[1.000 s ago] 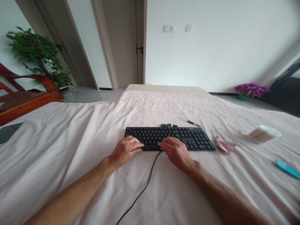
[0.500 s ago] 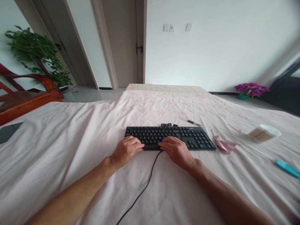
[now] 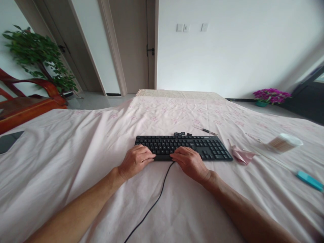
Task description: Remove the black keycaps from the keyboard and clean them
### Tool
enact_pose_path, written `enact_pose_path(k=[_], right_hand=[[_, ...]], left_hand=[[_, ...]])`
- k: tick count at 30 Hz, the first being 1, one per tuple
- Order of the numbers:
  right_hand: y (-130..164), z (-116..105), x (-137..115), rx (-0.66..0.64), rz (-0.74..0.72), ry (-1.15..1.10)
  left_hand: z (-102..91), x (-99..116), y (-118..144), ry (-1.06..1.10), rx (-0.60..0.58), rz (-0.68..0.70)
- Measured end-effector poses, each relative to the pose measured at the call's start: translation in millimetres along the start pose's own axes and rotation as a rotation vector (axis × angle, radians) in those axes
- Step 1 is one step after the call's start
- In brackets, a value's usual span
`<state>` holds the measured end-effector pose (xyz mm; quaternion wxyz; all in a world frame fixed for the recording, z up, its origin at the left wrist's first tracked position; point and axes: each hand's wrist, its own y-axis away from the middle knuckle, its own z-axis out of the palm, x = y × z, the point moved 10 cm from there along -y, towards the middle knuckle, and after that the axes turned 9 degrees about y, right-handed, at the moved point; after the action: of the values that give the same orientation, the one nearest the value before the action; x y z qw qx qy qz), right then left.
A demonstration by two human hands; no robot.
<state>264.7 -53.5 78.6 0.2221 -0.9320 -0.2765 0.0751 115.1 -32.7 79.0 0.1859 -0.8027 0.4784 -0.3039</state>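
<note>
A black keyboard (image 3: 164, 143) lies flat on the pale pink cloth, its front edge towards me. My left hand (image 3: 138, 161) is closed on that edge left of the space bar, fingers over the keys and thumb at the rim. My right hand (image 3: 189, 162) grips the same edge further right in a similar way, covering some lower keys. From under the front edge, beside my right fingers, a black cable (image 3: 162, 189) runs towards me. Several loose black keycaps (image 3: 182, 134) sit just behind the keyboard.
Behind the keyboard lies a thin tool with a black handle (image 3: 206, 130). To the right are a pink cloth piece (image 3: 241, 155), a clear tub of cotton swabs (image 3: 285, 144) and a blue-handled brush-like tool (image 3: 309, 180). A dark flat object (image 3: 10, 141) rests at the far left.
The view has shifted very slightly. Both hands stay on the keyboard's front edge, and nothing has been taken up or let go.
</note>
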Motion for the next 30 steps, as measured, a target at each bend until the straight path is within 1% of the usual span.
enact_pose_path(k=[4, 10, 14, 18, 24, 30], right_hand=[[-0.1, 0.4, -4.7, -0.021, -0.015, 0.026], [-2.0, 2.0, -1.0, -0.011, 0.010, 0.027], [-2.8, 4.3, 0.7, -0.001, 0.000, 0.029], [-2.7, 4.8, 1.1, 0.000, 0.002, 0.037], [-0.5, 2.2, -1.4, 0.001, 0.002, 0.024], [-1.4, 2.3, 2.5, -0.004, 0.011, 0.021]], left_hand=[[1.6, 1.7, -0.3, 0.030, -0.026, 0.021], [2.5, -2.0, 0.4, 0.036, -0.016, -0.006], [3.8, -2.3, -0.1, 0.035, -0.026, -0.014], [1.6, -3.4, -1.9, 0.018, -0.003, -0.032], [2.7, -0.4, -2.3, 0.020, -0.042, -0.004], [2.7, 0.5, -1.2, 0.024, -0.046, -0.002]])
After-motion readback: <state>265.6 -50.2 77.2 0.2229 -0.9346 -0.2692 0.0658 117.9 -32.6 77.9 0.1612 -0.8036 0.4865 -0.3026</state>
